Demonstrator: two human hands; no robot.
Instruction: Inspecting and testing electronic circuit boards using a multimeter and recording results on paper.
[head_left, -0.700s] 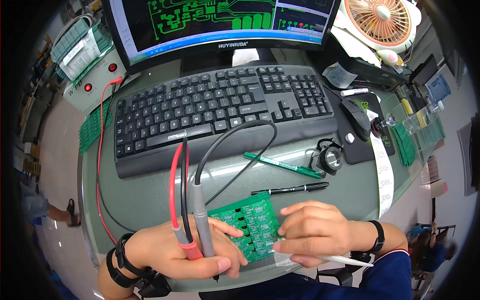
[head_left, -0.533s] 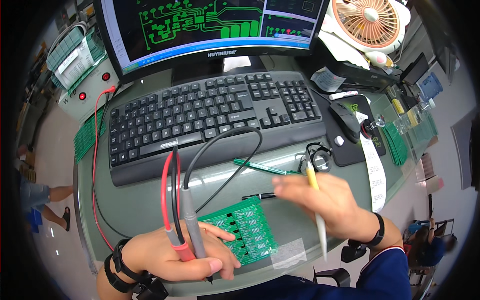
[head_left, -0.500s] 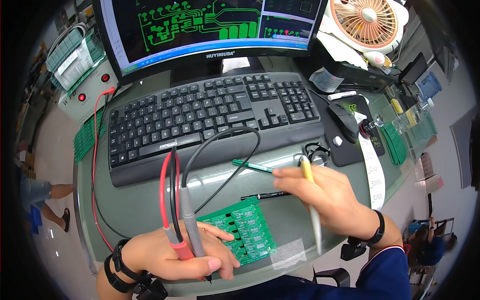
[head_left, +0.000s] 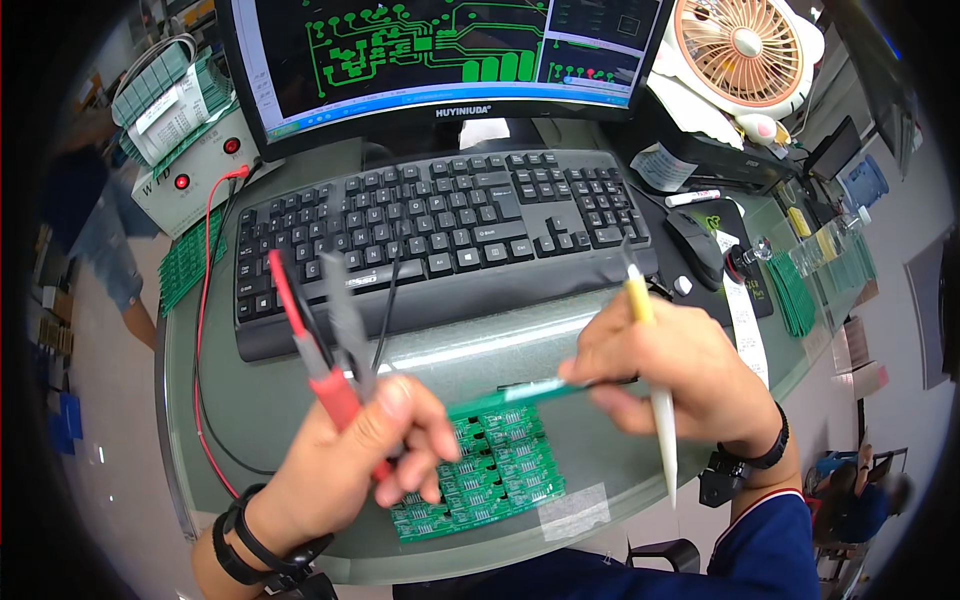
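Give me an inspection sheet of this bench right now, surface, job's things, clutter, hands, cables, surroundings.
Surface: glass-topped desk, round front edge.
Job's things: green circuit board panel flat near the front edge; red probe and grey probe; green pen; yellow-and-white tool.
Clutter: keyboard, mouse, white marker, stacked green boards.
Hands: left hand grips both probes; right hand holds the tool and pinches the pen.
Cables: red lead, black lead.
Surroundings: monitor, desk fan, test box, a person at far left.
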